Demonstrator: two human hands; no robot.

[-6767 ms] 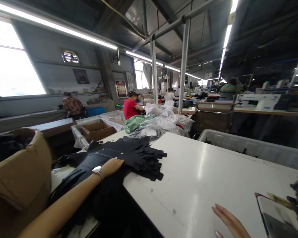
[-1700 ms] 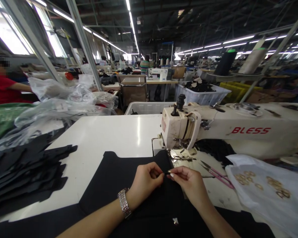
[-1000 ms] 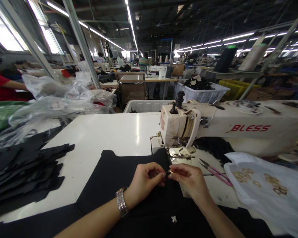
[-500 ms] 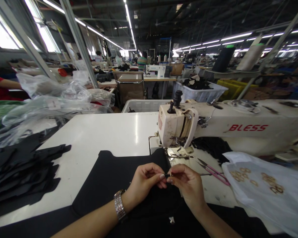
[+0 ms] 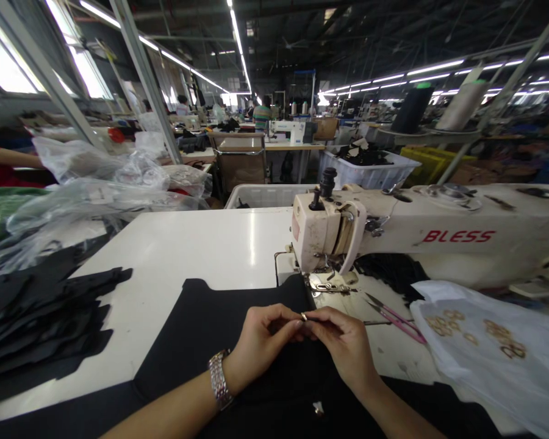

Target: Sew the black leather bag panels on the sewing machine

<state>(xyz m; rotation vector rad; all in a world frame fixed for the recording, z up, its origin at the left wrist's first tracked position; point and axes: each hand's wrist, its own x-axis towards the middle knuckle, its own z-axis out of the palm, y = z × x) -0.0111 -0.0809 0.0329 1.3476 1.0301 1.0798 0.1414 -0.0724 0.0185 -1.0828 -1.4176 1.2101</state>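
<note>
My left hand [image 5: 260,338] and right hand [image 5: 343,344] pinch 1 small ring [image 5: 304,316] over black fabric [image 5: 210,317]; stitching, I judge, not begun.

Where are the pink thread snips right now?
In the head view, the pink thread snips lie on the table, right of the right hand, between the sewing machine and the plastic bag of rings.
</note>
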